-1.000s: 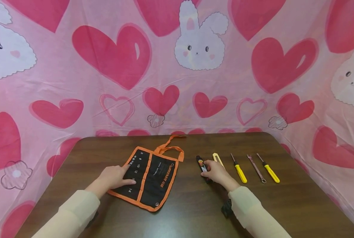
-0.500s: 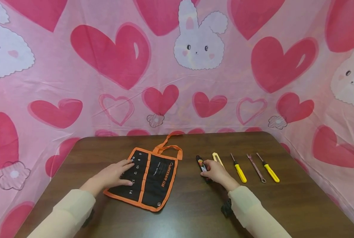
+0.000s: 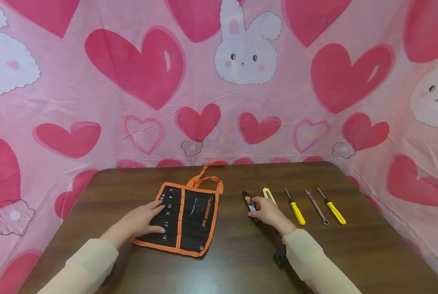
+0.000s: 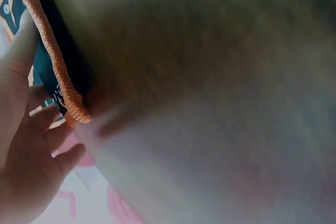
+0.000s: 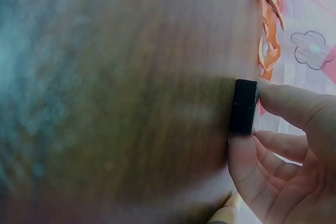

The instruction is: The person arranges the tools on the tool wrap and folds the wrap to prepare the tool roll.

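A black tool roll with orange edging (image 3: 193,220) lies flat on the table, with numbers printed along its left pockets. My left hand (image 3: 139,222) rests on the roll's left side, fingers loosely spread; in the left wrist view the hand (image 4: 31,145) is beside the orange border (image 4: 55,56). Right of the roll, my right hand (image 3: 270,212) pinches a slim black item with a coloured label (image 3: 247,202) between thumb and fingers. The right wrist view shows that item's flat black end (image 5: 244,107); its exact kind is unclear.
Right of the held item lie a pale yellow utility knife (image 3: 267,193), a yellow-handled screwdriver (image 3: 297,213), a wrench (image 3: 317,208) and a second yellow-handled screwdriver (image 3: 336,213). An orange strap (image 3: 204,179) trails from the roll's far edge. A pink printed cloth (image 3: 197,90) hangs behind the table (image 3: 237,261).
The tool roll has turned slightly counter-clockwise, its near edge swinging right. My left hand has shifted a little left. My right hand and the black item stay in place.
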Tool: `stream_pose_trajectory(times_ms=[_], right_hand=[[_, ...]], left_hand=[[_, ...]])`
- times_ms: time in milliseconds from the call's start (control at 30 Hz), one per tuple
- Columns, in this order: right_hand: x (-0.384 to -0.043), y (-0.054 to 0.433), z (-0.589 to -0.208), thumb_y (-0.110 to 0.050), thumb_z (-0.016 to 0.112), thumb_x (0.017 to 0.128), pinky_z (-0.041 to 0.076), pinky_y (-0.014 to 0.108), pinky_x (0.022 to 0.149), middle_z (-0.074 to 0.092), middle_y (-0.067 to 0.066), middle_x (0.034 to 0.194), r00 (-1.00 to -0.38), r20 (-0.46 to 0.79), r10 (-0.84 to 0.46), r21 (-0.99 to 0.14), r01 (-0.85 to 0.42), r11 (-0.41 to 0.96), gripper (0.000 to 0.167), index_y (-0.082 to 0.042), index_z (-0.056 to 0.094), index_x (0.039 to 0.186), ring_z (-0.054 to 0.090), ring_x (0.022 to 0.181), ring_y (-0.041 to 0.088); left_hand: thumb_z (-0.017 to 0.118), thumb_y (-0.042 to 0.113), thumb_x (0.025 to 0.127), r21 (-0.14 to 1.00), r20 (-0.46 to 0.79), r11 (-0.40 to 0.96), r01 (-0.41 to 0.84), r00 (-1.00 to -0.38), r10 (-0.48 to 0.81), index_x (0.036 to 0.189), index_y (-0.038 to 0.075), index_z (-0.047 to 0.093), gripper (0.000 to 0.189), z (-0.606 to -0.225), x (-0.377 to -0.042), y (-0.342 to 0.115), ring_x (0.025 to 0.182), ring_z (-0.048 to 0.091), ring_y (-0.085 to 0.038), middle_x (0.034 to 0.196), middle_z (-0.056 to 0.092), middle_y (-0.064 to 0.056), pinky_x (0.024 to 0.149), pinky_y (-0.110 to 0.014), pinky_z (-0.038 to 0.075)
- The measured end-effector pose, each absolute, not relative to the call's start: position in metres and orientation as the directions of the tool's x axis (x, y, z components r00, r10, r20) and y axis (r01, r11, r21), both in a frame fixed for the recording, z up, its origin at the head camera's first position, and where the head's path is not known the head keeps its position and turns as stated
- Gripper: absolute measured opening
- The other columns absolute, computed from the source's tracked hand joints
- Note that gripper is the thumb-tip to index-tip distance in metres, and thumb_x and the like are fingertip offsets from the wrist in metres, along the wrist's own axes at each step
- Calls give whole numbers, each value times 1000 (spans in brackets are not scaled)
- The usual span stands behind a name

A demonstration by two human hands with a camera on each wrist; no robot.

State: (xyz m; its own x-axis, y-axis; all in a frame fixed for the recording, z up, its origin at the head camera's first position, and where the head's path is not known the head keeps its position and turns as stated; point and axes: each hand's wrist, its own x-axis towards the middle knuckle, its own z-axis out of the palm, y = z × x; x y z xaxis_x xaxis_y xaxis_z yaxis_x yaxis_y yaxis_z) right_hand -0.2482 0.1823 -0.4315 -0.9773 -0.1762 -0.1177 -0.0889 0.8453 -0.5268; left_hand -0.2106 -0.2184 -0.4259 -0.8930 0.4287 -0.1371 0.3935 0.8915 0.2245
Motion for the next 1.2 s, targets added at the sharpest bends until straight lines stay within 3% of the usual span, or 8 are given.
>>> stream_pose_trajectory(times_ms=[700, 1200], right_hand=[[-246, 182, -429, -18, 75, 78, 46, 27, 50, 54, 7, 81, -974, -140, -177, -556, -70, 828, 53, 0, 54, 123, 50, 66, 18], [-244, 180, -428, -17, 76, 77, 46, 27, 47, 53, 6, 77, -977, -119, -179, -551, -85, 830, 51, 1, 55, 120, 51, 62, 17]], left_hand=[[63, 60, 75, 141, -126, 950, 277, -947, 295, 128, -6, 50, 85, -430, -184, -186, 120, 38, -46, 133, 42, -28, 90, -56, 38], [61, 58, 78, 168, -113, 942, 289, -944, 310, 129, -8, 47, 85, -431, -179, -185, 125, 34, -44, 135, 37, -30, 93, -55, 36]])
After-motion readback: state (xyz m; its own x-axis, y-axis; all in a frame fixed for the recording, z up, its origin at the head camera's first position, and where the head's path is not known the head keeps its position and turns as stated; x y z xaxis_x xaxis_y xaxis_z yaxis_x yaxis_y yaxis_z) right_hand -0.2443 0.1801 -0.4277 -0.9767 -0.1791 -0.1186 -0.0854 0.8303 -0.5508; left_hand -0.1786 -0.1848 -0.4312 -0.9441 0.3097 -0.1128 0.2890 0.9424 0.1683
